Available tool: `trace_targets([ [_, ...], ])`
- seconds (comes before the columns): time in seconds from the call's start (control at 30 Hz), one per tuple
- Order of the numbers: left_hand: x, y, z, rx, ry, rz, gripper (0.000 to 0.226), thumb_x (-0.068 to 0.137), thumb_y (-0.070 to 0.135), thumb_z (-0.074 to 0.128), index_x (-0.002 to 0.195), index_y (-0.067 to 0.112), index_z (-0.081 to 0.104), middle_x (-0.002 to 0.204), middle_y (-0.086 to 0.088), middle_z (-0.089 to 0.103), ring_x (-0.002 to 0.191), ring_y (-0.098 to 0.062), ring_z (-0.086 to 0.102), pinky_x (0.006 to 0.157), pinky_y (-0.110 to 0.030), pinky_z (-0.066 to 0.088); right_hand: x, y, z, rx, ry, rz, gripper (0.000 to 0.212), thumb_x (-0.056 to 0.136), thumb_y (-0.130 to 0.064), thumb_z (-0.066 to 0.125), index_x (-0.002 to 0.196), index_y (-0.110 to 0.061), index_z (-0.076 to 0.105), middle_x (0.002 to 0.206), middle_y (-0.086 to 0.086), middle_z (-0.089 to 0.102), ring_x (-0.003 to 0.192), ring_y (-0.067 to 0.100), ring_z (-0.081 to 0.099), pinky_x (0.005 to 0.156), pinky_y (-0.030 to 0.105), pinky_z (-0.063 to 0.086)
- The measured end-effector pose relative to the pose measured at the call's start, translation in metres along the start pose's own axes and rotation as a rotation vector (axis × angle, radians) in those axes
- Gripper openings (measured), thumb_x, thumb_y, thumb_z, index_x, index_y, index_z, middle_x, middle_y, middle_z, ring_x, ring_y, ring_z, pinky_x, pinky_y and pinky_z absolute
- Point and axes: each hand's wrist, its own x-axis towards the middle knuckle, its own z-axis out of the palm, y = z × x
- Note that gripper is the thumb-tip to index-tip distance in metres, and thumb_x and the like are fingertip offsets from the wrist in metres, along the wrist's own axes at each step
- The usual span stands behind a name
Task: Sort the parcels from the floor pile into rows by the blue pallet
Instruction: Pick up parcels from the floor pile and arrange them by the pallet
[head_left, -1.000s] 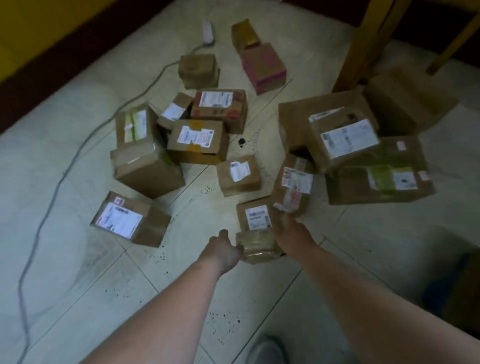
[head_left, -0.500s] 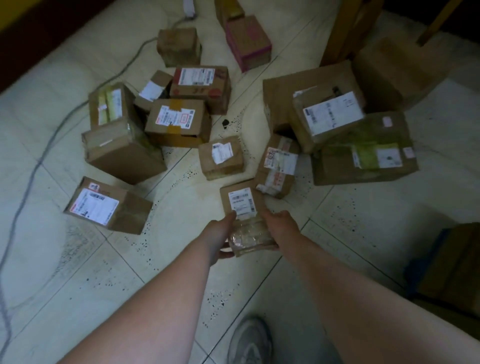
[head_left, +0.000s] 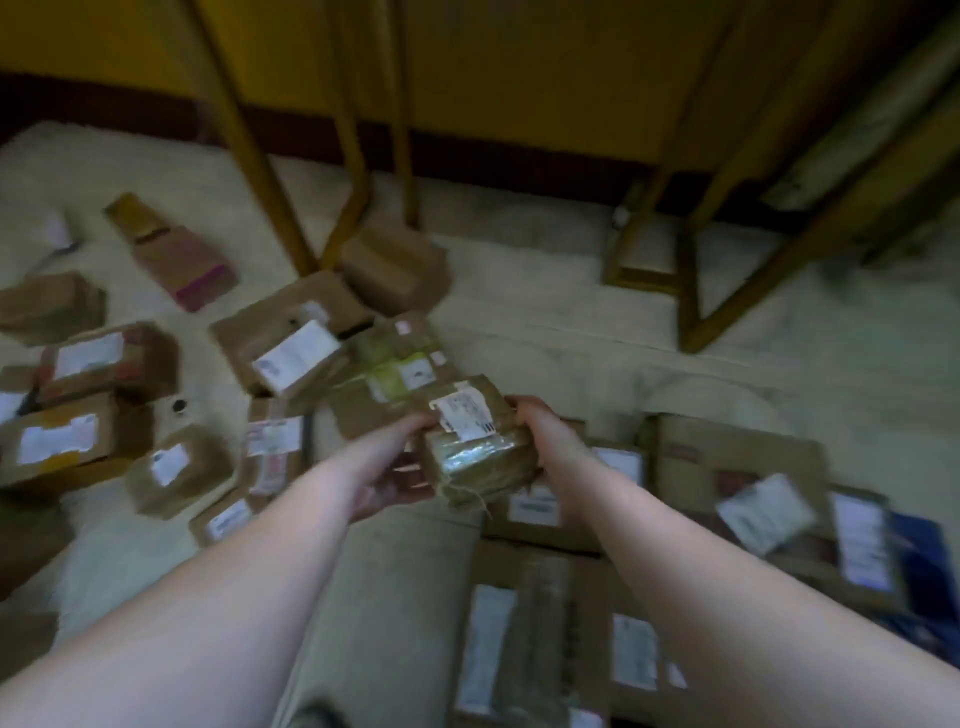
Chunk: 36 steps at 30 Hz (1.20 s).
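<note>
I hold a small taped brown parcel (head_left: 475, 441) with a white label up in the air between both hands. My left hand (head_left: 397, 467) grips its left side from below and my right hand (head_left: 543, 434) grips its right side. The floor pile of parcels (head_left: 291, 353) lies scattered to the left and behind it. Flat rows of labelled parcels (head_left: 727, 499) lie on the floor at the right and lower right. A strip of the blue pallet (head_left: 924, 566) shows at the far right edge.
Yellow wooden furniture legs (head_left: 249, 150) stand behind the pile, and a second yellow frame (head_left: 691, 270) stands at the back right. A dark skirting and yellow wall run across the top. Pale tiled floor (head_left: 571, 322) lies between the pile and the rows.
Both hands have lifted the small parcel off the floor. The view has swung right and up, bringing the rows and the blue pallet into sight.
</note>
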Motion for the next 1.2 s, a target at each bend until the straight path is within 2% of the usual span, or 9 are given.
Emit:
trace_targets([
  [0.17, -0.021, -0.023, 0.197, 0.292, -0.186, 0.098, 0.022, 0.092, 0.027, 0.062, 0.111, 0.015, 0.064, 0.089, -0.005, 0.066, 0.073, -0.02, 0.063, 0.061, -0.03, 0.054, -0.069, 0.06, -0.192, 0.32, 0.071, 0.104, 0.043, 0.085, -0.047, 0.064, 0.118, -0.02, 0.067, 0.113, 0.009, 0.072, 0.102, 0.027, 0.068, 0.091, 0.043, 0.053],
  [0.37, -0.026, -0.094, 0.392, 0.484, -0.405, 0.071, 0.03, 0.091, 0.034, 0.063, 0.115, 0.015, 0.065, 0.09, -0.004, 0.069, 0.068, -0.017, 0.066, 0.052, -0.025, 0.053, -0.132, 0.157, -0.389, 0.357, 0.222, 0.067, 0.053, 0.086, -0.053, 0.067, 0.13, -0.027, 0.057, 0.116, 0.001, 0.071, 0.104, 0.023, 0.068, 0.084, 0.042, 0.057],
  [0.43, -0.02, -0.12, 0.439, 0.524, -0.425, 0.06, 0.037, 0.089, 0.04, 0.066, 0.119, 0.017, 0.064, 0.105, -0.003, 0.07, 0.088, -0.023, 0.069, 0.065, -0.031, 0.057, -0.139, 0.189, -0.432, 0.358, 0.313, 0.078, 0.067, 0.08, -0.059, 0.069, 0.137, -0.029, 0.05, 0.124, 0.0, 0.067, 0.105, 0.023, 0.067, 0.081, 0.04, 0.056],
  [0.53, 0.008, -0.153, 0.489, 0.759, -0.283, 0.205, 0.044, 0.093, 0.045, 0.06, 0.13, 0.022, 0.054, 0.121, 0.001, 0.059, 0.103, -0.023, 0.062, 0.093, -0.037, 0.053, -0.139, 0.233, -0.488, 0.328, 0.465, 0.069, 0.05, 0.09, -0.05, 0.062, 0.134, -0.031, 0.045, 0.124, 0.0, 0.063, 0.095, 0.019, 0.067, 0.071, 0.034, 0.056],
  [0.63, 0.04, -0.181, 0.512, 1.024, -0.162, 0.384, 0.02, 0.097, 0.036, 0.053, 0.115, 0.029, 0.054, 0.101, -0.001, 0.059, 0.075, -0.016, 0.06, 0.072, -0.027, 0.052, -0.131, 0.269, -0.523, 0.329, 0.576, 0.073, 0.052, 0.095, -0.042, 0.059, 0.139, -0.023, 0.04, 0.125, 0.006, 0.06, 0.088, 0.018, 0.065, 0.06, 0.031, 0.054],
  [0.77, 0.088, -0.212, 0.515, 1.258, -0.104, 0.477, 0.056, 0.091, 0.044, 0.047, 0.142, 0.021, 0.046, 0.141, -0.014, 0.05, 0.124, -0.037, 0.051, 0.103, -0.044, 0.045, -0.1, 0.303, -0.542, 0.316, 0.597, 0.081, 0.04, 0.097, -0.04, 0.056, 0.129, -0.021, 0.04, 0.115, 0.009, 0.06, 0.085, 0.02, 0.063, 0.062, 0.038, 0.058],
  [0.87, 0.112, -0.236, 0.505, 1.502, -0.065, 0.543, 0.064, 0.079, 0.055, 0.031, 0.133, 0.028, 0.052, 0.141, -0.013, 0.048, 0.125, -0.041, 0.046, 0.101, -0.051, 0.042, -0.074, 0.315, -0.539, 0.235, 0.551, 0.078, 0.043, 0.094, -0.049, 0.058, 0.129, -0.029, 0.042, 0.113, 0.005, 0.06, 0.095, 0.023, 0.064, 0.083, 0.047, 0.056],
  [1.03, 0.112, -0.25, 0.493, 1.64, 0.01, 0.661, 0.058, 0.092, 0.031, 0.053, 0.146, 0.041, 0.035, 0.157, 0.005, 0.021, 0.141, -0.033, 0.019, 0.108, -0.055, 0.029, -0.04, 0.32, -0.515, -0.045, 0.521, 0.015, 0.033, 0.102, -0.047, 0.04, 0.131, -0.032, 0.042, 0.12, 0.001, 0.057, 0.108, 0.025, 0.057, 0.084, 0.036, 0.051],
  [1.2, 0.11, -0.239, 0.486, 1.853, -0.15, 0.574, 0.069, 0.097, 0.03, 0.047, 0.155, 0.038, 0.01, 0.164, 0.006, 0.002, 0.147, -0.031, 0.006, 0.114, -0.054, 0.023, -0.019, 0.325, -0.505, -0.37, 0.559, 0.139, 0.053, 0.108, -0.029, 0.02, 0.155, -0.004, 0.013, 0.147, 0.024, 0.042, 0.094, 0.033, 0.054, 0.076, 0.039, 0.041],
])
